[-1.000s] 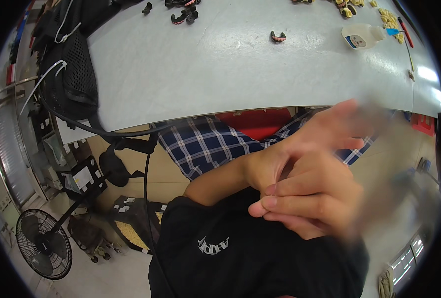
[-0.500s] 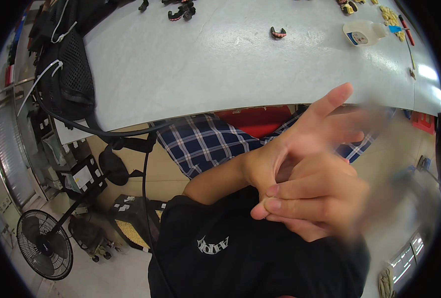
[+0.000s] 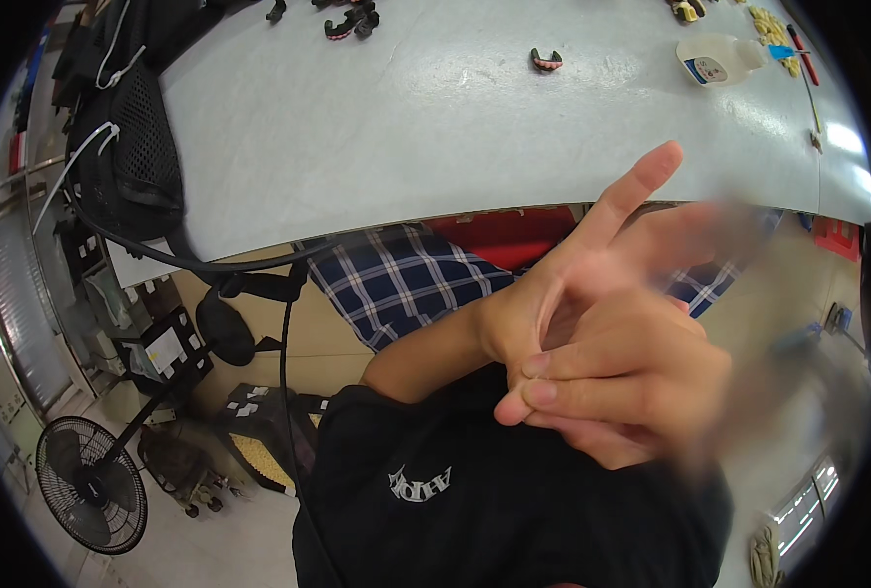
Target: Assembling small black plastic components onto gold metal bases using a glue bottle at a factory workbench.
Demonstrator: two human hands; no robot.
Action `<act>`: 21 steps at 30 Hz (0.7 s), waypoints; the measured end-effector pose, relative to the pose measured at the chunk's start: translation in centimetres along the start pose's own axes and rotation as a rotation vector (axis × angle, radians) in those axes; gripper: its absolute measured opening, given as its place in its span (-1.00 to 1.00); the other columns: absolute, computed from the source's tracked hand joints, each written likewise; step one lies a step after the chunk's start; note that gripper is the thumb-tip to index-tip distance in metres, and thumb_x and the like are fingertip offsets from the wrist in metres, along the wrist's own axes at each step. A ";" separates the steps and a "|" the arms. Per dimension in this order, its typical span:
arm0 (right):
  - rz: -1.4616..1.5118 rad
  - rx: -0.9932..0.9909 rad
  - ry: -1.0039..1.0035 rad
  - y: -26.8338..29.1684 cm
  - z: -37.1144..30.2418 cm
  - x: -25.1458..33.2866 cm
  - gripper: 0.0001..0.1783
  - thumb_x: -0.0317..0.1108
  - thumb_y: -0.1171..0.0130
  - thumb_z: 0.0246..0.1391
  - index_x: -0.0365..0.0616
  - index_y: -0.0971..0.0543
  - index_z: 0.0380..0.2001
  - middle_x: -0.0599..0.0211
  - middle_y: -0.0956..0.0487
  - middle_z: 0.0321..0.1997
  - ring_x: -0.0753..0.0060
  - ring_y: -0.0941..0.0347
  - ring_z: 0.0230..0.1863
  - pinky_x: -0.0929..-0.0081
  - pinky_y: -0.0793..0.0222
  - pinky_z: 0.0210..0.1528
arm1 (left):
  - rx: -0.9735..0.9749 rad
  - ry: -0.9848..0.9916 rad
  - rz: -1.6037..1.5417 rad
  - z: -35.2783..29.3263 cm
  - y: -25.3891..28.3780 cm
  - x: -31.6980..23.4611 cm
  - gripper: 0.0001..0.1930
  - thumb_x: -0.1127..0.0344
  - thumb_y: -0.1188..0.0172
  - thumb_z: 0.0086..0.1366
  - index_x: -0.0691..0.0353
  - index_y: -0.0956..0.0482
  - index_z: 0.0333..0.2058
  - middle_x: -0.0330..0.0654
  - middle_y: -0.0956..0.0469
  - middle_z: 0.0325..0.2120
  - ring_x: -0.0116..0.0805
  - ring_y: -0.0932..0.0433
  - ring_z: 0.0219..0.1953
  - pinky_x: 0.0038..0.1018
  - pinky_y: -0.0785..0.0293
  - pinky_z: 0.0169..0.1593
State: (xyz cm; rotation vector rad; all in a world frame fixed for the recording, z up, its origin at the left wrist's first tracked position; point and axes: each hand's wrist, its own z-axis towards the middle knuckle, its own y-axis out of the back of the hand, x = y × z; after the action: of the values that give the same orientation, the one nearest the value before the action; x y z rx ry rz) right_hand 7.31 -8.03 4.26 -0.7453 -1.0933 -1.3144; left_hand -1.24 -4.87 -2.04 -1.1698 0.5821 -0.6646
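Black and pink, the arch lies on the table, well off — I judge it a pinching step, left hand spread, right hand clenched at its fingertips, contents hidden — reaching calls for parting them.

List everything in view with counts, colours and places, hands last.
Table: one, light grey, top
U-shaped piece: one, dark and pink, upper centre
Dark pieces: several, black and pink, upper left
Cream pieces: many, cream, upper right
Bottle: one, translucent, blue tip, upper right
Pen-like tool: one, red, beside bottle
Mesh bag: one, black, left
Fan: one, black, lower left
Plaid fabric: one, navy-and-white, below table
Basket: one, red, far right
Shirt: one, black, bottom
Right hand: one, bare, right of centre
Left hand: one, bare, behind right hand
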 end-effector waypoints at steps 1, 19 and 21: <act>-0.010 0.004 0.004 0.1 0.0 0.0 -0.71 -0.50 -0.29 -0.23 -0.18 -0.59 -0.31 0.23 -0.55 -0.32 0.34 -0.49 -0.37 0.53 -0.36 -0.33 | -0.009 -0.016 0.011 0.1 0.0 0.1 0.18 -0.01 -0.38 -0.09 -0.21 0.46 0.25 0.03 0.16 0.25 -0.14 -0.01 0.19 -0.32 -0.21 0.10; -0.140 0.226 0.012 1.9 0.5 0.3 -0.75 -0.44 -0.32 -0.25 -0.13 -0.59 -0.38 0.33 -0.55 -0.30 0.39 -0.42 -0.45 0.50 -0.30 -0.42 | -0.098 -0.118 0.311 0.1 0.9 -0.5 0.35 -0.19 -0.42 -0.28 -0.19 0.56 0.24 0.11 0.18 0.24 -0.14 -0.04 0.21 -0.22 -0.18 0.07; -0.136 0.201 0.015 1.8 0.5 0.1 -0.77 -0.45 -0.32 -0.27 -0.13 -0.58 -0.42 0.32 -0.54 -0.31 0.38 -0.42 -0.44 0.49 -0.29 -0.40 | -0.098 -0.112 0.310 0.1 1.0 -0.4 0.32 -0.15 -0.41 -0.23 -0.19 0.55 0.24 0.12 0.17 0.24 -0.13 -0.05 0.21 -0.22 -0.19 0.07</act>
State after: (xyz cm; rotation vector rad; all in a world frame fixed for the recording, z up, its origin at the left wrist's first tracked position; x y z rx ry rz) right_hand 8.93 -7.31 4.79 -0.5189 -1.2613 -1.2983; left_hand -1.32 -4.26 -2.97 -1.1681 0.6893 -0.3071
